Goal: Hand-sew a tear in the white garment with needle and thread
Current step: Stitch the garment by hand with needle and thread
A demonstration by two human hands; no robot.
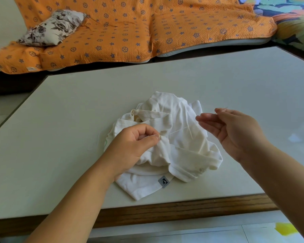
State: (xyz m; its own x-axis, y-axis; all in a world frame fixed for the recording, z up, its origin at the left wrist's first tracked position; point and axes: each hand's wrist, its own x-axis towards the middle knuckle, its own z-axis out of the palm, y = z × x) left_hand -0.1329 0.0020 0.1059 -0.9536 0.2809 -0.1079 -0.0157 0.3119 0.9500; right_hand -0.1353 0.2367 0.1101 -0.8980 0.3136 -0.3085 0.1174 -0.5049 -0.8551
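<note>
The white garment (175, 137) lies crumpled in the middle of the pale table (63, 109), a small grey label at its near hem. My left hand (132, 146) pinches a raised fold of the cloth between thumb and fingertips. My right hand (233, 130) is lifted to the right of the garment, palm turned inward. Its thumb and forefinger pinch a thin needle (222, 109) whose tip pokes out above the hand. A faint white thread (184, 128) runs from the cloth toward that hand. The tear itself is hidden in the folds.
The table has a wooden front edge (182, 211). Behind it stands a sofa with an orange patterned cover (123, 32) and a floral cushion (51, 28). A colourful fabric (295, 18) lies at the far right. Pale floor tiles show below.
</note>
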